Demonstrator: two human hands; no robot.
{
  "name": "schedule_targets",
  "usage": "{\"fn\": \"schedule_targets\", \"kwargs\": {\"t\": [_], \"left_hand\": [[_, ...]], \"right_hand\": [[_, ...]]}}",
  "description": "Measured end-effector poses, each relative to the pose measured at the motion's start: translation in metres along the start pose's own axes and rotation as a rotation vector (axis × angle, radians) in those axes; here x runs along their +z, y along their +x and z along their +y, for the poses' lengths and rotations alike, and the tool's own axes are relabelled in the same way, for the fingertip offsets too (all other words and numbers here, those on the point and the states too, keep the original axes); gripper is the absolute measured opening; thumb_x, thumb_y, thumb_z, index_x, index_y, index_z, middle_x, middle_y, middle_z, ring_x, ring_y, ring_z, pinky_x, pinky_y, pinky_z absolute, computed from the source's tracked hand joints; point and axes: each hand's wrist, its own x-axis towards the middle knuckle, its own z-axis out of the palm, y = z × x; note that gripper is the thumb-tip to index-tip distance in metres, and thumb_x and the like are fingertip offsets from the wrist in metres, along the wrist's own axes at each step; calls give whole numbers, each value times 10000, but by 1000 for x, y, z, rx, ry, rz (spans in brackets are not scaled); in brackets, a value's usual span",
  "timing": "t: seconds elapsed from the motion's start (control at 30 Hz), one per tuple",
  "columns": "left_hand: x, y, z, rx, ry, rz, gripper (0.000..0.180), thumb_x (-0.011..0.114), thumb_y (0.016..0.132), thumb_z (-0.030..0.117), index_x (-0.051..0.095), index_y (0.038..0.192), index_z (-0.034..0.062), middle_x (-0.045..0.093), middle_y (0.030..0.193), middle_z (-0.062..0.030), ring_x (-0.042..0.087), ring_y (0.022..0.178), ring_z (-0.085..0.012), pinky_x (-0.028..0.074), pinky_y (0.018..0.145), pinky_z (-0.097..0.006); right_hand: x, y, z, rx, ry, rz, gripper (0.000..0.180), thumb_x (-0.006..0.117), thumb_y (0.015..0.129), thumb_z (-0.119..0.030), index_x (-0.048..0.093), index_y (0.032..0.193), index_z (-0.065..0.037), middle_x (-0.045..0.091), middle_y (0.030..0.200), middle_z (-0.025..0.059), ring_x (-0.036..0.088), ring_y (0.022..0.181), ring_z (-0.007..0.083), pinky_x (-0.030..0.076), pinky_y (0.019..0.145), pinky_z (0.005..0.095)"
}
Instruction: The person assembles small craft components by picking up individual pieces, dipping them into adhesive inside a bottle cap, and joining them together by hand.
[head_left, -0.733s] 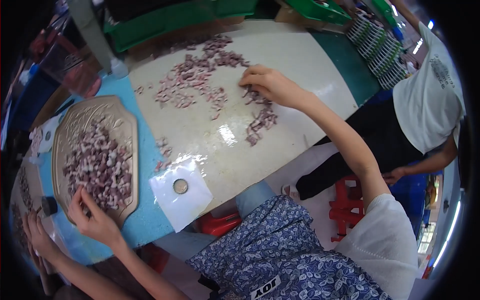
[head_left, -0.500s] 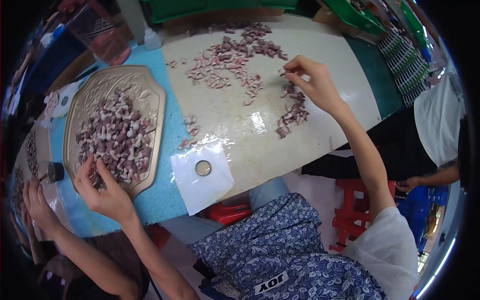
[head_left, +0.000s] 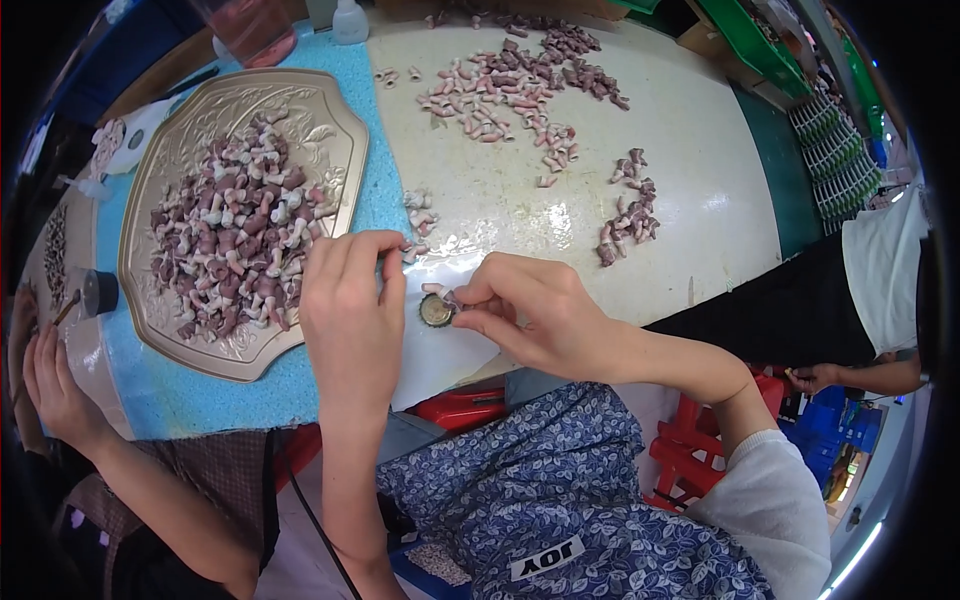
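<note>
A round bottle cap (head_left: 436,311) with a dark crimped rim and a pale inside lies on a white paper sheet (head_left: 425,365). Over it, my right hand (head_left: 545,315) pinches a small purple-and-pink moulded piece (head_left: 450,297) between thumb and fingertips, at the cap's upper right edge. To the left, my left hand (head_left: 352,310) has its thumb and forefinger closed around a small pinkish piece (head_left: 411,252) by the sheet's upper edge. Similar loose pieces (head_left: 421,220) lie just beyond it. A gold tray (head_left: 345,130) heaped with purple, pink and white pieces stands beside my left hand.
Loose pink pieces (head_left: 480,95) and purple ones (head_left: 630,215) are spread across the pale table. A white bottle (head_left: 350,22) stands at the back. At left, another person's hand (head_left: 65,390) is near a dark pot (head_left: 97,292). A red stool (head_left: 690,445) stands right.
My right hand has come from the far right pieces down to the cap with a piece. My left hand has moved right, off the tray to the sheet. The view has shifted.
</note>
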Motion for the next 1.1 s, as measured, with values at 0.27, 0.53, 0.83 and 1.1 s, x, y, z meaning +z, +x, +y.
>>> {"fn": "schedule_targets", "kwargs": {"t": [0.27, 0.53, 0.83, 1.1], "left_hand": [[-4, -6, -4, 0, 61, 25, 214, 622, 743, -43, 603, 953, -3, 589, 877, -117, 574, 833, -247, 460, 734, -340], [-34, -57, 9, -312, -534, 304, 190, 569, 829, -71, 591, 1014, -33, 520, 976, -88, 535, 858, -150, 459, 760, -269], [-24, -86, 14, -545, -803, 309, 180, 597, 812, -106, 570, 983, -55, 566, 990, -113, 586, 867, -141, 499, 784, -252], [-10, -82, 16, -485, -768, 350, 165, 619, 783, -130, 614, 933, -61, 622, 978, -137, 632, 846, -159, 543, 719, -244]], "right_hand": [[6, 8, -3, -41, -114, -15, 162, 718, 751, -7, 590, 846, 23, 593, 742, 92, 575, 584, 160, 453, 504, 269], [10, 17, -4, -44, -207, -82, 164, 712, 745, 4, 556, 791, 23, 586, 730, 109, 593, 592, 212, 459, 510, 295], [13, 25, -18, -102, -480, -269, 154, 619, 721, -4, 502, 815, 31, 527, 725, 140, 582, 686, 308, 494, 581, 384], [13, 29, -25, -102, -558, -324, 160, 614, 712, -2, 514, 830, 39, 534, 720, 138, 591, 695, 301, 494, 583, 384]]}}
